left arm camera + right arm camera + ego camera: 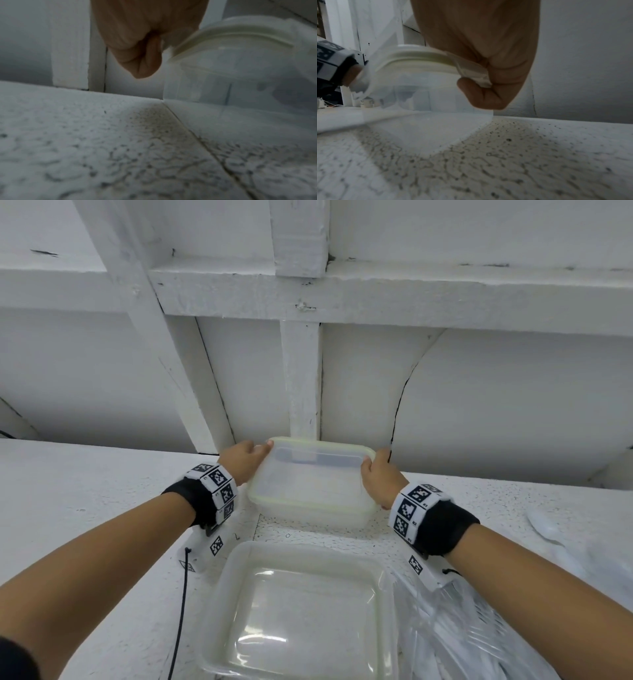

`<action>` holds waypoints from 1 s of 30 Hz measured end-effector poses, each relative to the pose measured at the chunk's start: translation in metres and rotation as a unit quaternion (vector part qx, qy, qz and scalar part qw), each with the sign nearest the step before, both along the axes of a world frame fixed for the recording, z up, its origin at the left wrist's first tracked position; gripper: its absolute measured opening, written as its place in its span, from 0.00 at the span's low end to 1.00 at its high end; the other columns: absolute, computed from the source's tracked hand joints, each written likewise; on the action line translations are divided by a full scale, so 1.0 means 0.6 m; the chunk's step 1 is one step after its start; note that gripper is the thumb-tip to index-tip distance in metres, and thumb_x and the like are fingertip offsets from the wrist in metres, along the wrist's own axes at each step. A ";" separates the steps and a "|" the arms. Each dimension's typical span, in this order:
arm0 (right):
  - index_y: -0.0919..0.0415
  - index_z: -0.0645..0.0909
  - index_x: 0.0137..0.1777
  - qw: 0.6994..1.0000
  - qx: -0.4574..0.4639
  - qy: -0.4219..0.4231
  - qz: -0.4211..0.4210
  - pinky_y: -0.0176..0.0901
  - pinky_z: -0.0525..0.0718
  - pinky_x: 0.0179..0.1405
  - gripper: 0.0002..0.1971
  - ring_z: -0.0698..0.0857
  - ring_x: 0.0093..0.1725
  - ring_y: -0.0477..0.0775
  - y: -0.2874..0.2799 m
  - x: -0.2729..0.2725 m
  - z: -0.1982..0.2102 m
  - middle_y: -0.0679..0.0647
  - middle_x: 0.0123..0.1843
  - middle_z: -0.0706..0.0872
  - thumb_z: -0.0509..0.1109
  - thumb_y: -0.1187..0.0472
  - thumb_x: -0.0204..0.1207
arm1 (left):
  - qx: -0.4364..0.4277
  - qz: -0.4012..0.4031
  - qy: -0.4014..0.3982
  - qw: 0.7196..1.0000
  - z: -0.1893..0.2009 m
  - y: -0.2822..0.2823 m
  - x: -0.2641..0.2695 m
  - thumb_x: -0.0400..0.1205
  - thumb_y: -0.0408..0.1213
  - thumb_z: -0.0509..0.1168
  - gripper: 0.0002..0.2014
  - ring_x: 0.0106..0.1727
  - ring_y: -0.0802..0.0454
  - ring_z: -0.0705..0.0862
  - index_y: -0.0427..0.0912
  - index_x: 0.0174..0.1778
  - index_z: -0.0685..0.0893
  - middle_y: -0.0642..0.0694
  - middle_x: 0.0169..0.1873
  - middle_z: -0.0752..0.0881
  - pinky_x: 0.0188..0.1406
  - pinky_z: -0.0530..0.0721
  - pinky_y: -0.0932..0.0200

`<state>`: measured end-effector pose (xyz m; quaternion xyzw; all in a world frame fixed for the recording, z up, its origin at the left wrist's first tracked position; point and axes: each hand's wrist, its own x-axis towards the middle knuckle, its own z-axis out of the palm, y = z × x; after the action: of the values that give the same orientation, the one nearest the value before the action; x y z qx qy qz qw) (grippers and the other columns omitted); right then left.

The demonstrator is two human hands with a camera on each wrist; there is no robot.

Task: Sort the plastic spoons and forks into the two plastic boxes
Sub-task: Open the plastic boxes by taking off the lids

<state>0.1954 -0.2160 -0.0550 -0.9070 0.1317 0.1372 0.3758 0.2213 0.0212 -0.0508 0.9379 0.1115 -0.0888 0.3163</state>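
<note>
Both hands clamp the far box [310,484], the left hand [245,457] and right hand [376,474] pinching opposite rims, likely to set it squarely. The near box [301,607] waits open on the table [85,491]; cutlery (bagged) [479,638] lies right.

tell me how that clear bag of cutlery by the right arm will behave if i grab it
The plastic bag is thin and crinkled, so it will likely sag and flop. The cutlery inside looks loose, so it will probably shift and bunch. Its glossy film may be slippery; gripping it near the top seems safest.
</note>
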 end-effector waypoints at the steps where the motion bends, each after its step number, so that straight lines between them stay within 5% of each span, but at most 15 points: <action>1: 0.69 0.51 0.77 1.000 0.006 0.007 -0.003 0.42 0.70 0.26 0.24 0.72 0.28 0.53 0.000 0.000 0.003 0.55 0.31 0.70 0.44 0.54 0.87 | -0.003 -0.004 0.011 1.000 0.004 -0.003 -0.001 0.85 0.57 0.49 0.28 0.43 0.41 0.80 0.33 0.51 0.78 0.35 0.44 0.80 0.42 0.79 0.53; 5: 0.64 0.52 0.78 0.997 0.051 0.062 -0.006 0.51 0.82 0.29 0.25 0.81 0.42 0.63 -0.010 0.001 0.026 0.65 0.52 0.78 0.48 0.51 0.86 | -0.201 0.089 0.062 0.974 0.012 0.005 -0.021 0.84 0.61 0.44 0.29 0.47 0.38 0.83 0.40 0.66 0.73 0.39 0.53 0.79 0.37 0.85 0.50; 7: 0.63 0.54 0.78 0.990 0.084 0.112 -0.011 0.53 0.86 0.29 0.26 0.84 0.40 0.65 -0.018 -0.002 0.037 0.70 0.60 0.78 0.51 0.49 0.85 | -0.227 0.118 0.100 0.962 0.017 0.019 -0.038 0.83 0.63 0.44 0.34 0.41 0.38 0.85 0.34 0.58 0.76 0.36 0.44 0.83 0.41 0.86 0.48; 9: 0.67 0.59 0.76 0.985 0.084 0.147 0.011 0.53 0.88 0.29 0.27 0.86 0.34 0.64 -0.027 -0.008 0.044 0.72 0.54 0.82 0.52 0.48 0.85 | -0.217 0.115 0.147 0.958 0.022 0.033 -0.059 0.82 0.63 0.47 0.34 0.36 0.40 0.84 0.31 0.46 0.77 0.35 0.35 0.83 0.39 0.85 0.49; 11: 0.70 0.62 0.73 0.982 0.057 0.170 0.053 0.45 0.86 0.25 0.26 0.85 0.32 0.59 -0.034 -0.015 0.052 0.69 0.45 0.84 0.50 0.48 0.86 | -0.206 0.084 0.204 0.953 0.027 0.040 -0.086 0.82 0.61 0.53 0.31 0.37 0.42 0.85 0.31 0.43 0.80 0.36 0.36 0.86 0.38 0.85 0.52; 16: 0.72 0.71 0.67 0.975 0.004 0.185 0.125 0.46 0.85 0.33 0.26 0.87 0.36 0.57 -0.041 -0.018 0.064 0.66 0.43 0.87 0.51 0.48 0.85 | -0.321 0.076 0.255 0.909 0.013 0.044 -0.118 0.80 0.48 0.65 0.22 0.45 0.48 0.88 0.29 0.56 0.82 0.37 0.47 0.90 0.50 0.85 0.53; 21: 0.67 0.71 0.62 0.975 0.023 0.173 0.140 0.42 0.83 0.32 0.22 0.85 0.31 0.50 -0.045 -0.028 0.053 0.59 0.38 0.85 0.51 0.47 0.85 | -0.425 0.111 0.266 0.858 0.010 0.033 -0.134 0.82 0.44 0.63 0.17 0.37 0.51 0.91 0.31 0.49 0.83 0.39 0.41 0.91 0.27 0.87 0.63; 30: 0.61 0.70 0.55 0.979 0.030 0.147 0.141 0.42 0.82 0.33 0.18 0.85 0.33 0.51 -0.046 -0.036 0.043 0.58 0.36 0.84 0.50 0.45 0.85 | -0.421 0.082 0.244 0.870 0.000 0.022 -0.140 0.82 0.41 0.63 0.13 0.34 0.52 0.90 0.33 0.43 0.83 0.41 0.35 0.91 0.28 0.87 0.63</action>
<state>0.1741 -0.2435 -0.0292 -0.8747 0.0519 0.3245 0.3561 0.1373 0.0345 -0.0508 0.6521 0.2138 -0.3267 0.6499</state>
